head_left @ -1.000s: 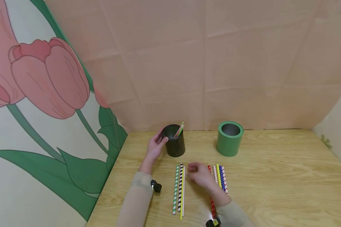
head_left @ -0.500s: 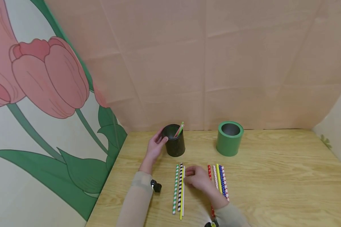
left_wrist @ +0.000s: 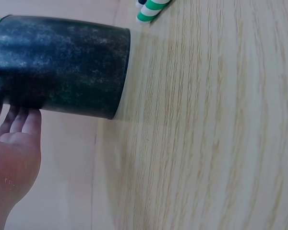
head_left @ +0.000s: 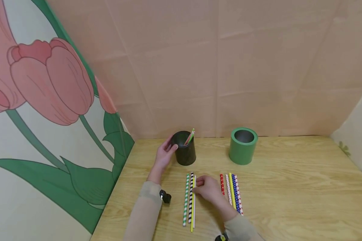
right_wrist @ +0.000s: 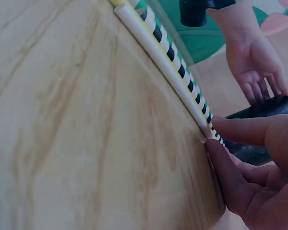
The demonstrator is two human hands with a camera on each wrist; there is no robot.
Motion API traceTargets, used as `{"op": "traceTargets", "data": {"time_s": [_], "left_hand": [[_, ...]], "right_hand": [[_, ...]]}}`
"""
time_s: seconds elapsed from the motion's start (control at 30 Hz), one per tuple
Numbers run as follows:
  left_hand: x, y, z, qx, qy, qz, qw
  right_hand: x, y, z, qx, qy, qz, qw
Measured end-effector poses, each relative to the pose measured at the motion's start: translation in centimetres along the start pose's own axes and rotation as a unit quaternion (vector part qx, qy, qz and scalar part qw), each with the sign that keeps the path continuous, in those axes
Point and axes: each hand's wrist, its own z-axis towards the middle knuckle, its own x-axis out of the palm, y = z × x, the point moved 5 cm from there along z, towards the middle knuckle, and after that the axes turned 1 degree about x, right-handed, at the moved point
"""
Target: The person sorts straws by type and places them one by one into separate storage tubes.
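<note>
My left hand (head_left: 164, 156) grips a black cylindrical cup (head_left: 186, 156) from its left side, thumb on the rim. Thin straws (head_left: 190, 137) in green and pink lean inside it. In front of the cup lies a row of paper straws: a green-striped straw (head_left: 185, 201), a black-striped straw (head_left: 190, 204), a thin yellow straw (head_left: 191, 227) and a white straw (right_wrist: 156, 58). My right hand (head_left: 210, 189) pinches the white straw near its far end between thumb and forefinger, as the right wrist view shows. The straw still lies along the others.
A green cylindrical cup (head_left: 243, 152) stands at the back right. Before it lies a second group of straws: a red dotted straw (head_left: 222, 182), a yellow straw (head_left: 232, 190), a blue dotted straw (head_left: 236, 194) and others, partly behind my right forearm. A pink cloth (head_left: 217, 67) hangs behind the table.
My right hand has moved left onto the near row, its thumb and forefinger now at the white straw. The left hand has stayed on the black cup.
</note>
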Motion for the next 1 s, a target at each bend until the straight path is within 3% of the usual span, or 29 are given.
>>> {"op": "traceTargets", "data": {"time_s": [0.5, 0.87, 1.0], "left_hand": [[0.09, -0.17, -0.13, 0.001, -0.003, 0.001, 1.0], [0.02, -0.2, -0.13, 0.006, 0.003, 0.004, 1.0], [0.06, -0.32, -0.22, 0.005, 0.004, -0.001, 1.0]], "right_hand": [[-0.07, -0.02, 0.09, -0.005, -0.005, -0.04, 0.999], [-0.62, 0.49, -0.59, -0.054, -0.042, -0.075, 0.995], [-0.58, 0.41, -0.48, -0.051, -0.037, -0.078, 0.995]]}}
